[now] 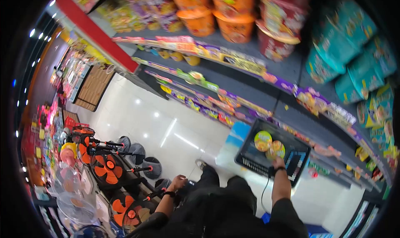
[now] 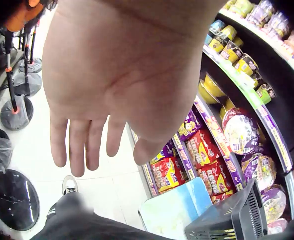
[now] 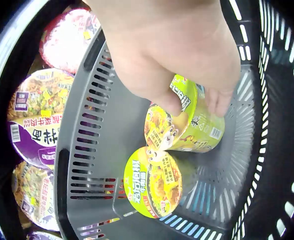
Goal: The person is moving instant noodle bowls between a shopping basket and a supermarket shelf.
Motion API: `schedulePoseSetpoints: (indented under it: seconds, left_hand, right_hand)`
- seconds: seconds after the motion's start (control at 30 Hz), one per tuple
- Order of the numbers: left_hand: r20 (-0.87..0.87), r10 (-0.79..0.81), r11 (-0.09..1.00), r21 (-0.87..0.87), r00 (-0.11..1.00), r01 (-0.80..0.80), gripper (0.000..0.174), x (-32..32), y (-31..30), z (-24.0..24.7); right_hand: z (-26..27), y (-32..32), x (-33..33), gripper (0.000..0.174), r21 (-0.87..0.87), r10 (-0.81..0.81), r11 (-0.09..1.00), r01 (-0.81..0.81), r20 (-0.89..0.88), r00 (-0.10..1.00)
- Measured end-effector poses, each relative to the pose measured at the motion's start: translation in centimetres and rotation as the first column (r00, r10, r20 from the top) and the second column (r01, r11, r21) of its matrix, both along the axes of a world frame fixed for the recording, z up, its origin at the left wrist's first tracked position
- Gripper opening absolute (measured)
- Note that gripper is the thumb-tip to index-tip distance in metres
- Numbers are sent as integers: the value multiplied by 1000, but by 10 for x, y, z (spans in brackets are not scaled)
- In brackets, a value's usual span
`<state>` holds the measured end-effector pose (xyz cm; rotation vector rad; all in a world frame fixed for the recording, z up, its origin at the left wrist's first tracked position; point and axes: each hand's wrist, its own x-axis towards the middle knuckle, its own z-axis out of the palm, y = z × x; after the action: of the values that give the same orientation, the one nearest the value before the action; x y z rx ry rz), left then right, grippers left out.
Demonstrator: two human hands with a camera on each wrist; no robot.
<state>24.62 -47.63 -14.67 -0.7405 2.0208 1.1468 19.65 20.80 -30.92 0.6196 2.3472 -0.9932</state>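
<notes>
Inside a black slotted basket [image 1: 250, 152] lie two green noodle cups. My right hand [image 3: 182, 60] grips one cup [image 3: 199, 122] around its side, tilted, with thumb and fingers on it. The other cup [image 3: 154, 182] rests beside it, its printed lid facing up. In the head view my right hand [image 1: 277, 163] reaches over the basket's near side. My left hand [image 2: 117, 85] hangs with relaxed fingers and an empty palm, left of the basket [image 2: 247, 215].
Shelves of noodle tubs [image 1: 235, 25] and bagged snacks [image 2: 204, 150] run along the basket's far side. A blue-and-white box [image 2: 179, 207] sits against the basket. Fans with orange blades [image 1: 109, 169] stand at the left. Tiled floor [image 1: 166, 129] lies between.
</notes>
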Motion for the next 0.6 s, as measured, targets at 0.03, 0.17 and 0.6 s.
schedulePoseSetpoints:
  seconds: [0.03,0.17,0.6]
  left_hand:
    - [44,-39,999,-29,998,40,48,-9,-14,-21]
    - [-29,-214,976,-55,976,212,51,-48,-29,-2]
    - [31,-53,992,115,998,49,53,-90,-162,-84]
  right_hand:
    - [-107,28,21,23,-77,-29,997,26,-38,999]
    - [-50,-56,27,64,-231,-523,852,470,-338,782]
    - [137,-342,-83,84,72,-191,978,196,-69,979]
